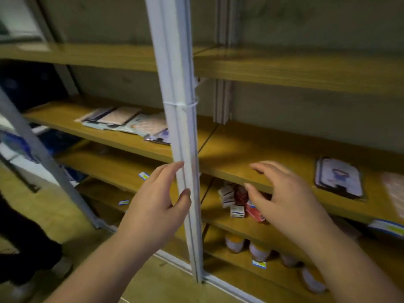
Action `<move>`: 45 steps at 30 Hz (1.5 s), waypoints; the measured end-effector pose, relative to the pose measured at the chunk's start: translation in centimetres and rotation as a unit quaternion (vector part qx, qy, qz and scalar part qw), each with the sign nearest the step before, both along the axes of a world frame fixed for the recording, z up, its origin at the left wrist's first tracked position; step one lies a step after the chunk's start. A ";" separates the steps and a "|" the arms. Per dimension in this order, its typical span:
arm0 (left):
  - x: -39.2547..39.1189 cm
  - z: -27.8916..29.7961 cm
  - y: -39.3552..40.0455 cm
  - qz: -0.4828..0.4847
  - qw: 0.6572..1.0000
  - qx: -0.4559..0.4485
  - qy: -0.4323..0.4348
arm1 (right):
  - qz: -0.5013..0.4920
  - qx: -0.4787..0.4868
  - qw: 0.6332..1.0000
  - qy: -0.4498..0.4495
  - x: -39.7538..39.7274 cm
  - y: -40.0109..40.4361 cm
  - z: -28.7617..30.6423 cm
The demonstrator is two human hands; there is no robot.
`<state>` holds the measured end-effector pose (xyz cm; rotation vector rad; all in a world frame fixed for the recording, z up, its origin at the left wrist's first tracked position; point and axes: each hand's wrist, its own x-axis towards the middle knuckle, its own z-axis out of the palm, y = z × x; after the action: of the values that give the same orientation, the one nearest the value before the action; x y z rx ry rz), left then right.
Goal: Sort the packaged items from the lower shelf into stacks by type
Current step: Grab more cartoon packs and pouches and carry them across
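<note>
A jumble of small white and red boxes (235, 199) lies on a lower wooden shelf (240, 228), right of the grey upright post (185, 171). My right hand (284, 197) hovers with fingers spread just in front of the boxes, partly hiding the red ones, and holds nothing. My left hand (157, 204) is open beside the post, with fingertips and thumb touching it. Flat packets (131, 123) lie on the shelf above at the left, and a dark-edged flat pack (338, 178) lies on that shelf at the right.
Several jars with orange lids (258, 250) stand on the bottom shelf. Blue and yellow price tags (387, 227) hang on the shelf edges. A slanted grey frame bar (43, 154) crosses the left side. A person's dark trouser leg and shoe (26, 248) are at the lower left.
</note>
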<state>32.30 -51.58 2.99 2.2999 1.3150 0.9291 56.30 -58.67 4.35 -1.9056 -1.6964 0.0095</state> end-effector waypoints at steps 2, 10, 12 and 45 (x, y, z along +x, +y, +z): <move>-4.3 -0.4 1.7 0.020 1.000 0.007 -0.005 | 0.018 0.002 1.000 0.002 -3.8 2.1 -0.4; -16.3 -1.0 7.4 0.059 0.998 0.007 0.006 | 0.072 0.033 0.997 0.012 -15.7 8.6 -1.0; -17.7 -1.1 8.6 0.063 0.998 -0.001 -0.001 | 0.076 0.036 0.996 0.006 -17.5 10.1 -0.8; -25.9 -4.0 44.1 0.106 0.992 -0.050 0.055 | 0.055 -0.023 0.998 0.031 -26.5 40.2 -2.3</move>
<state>6.42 -7.44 -0.99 2.1946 1.6398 0.7882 29.77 -18.45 2.01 -1.8231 -1.7715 0.1517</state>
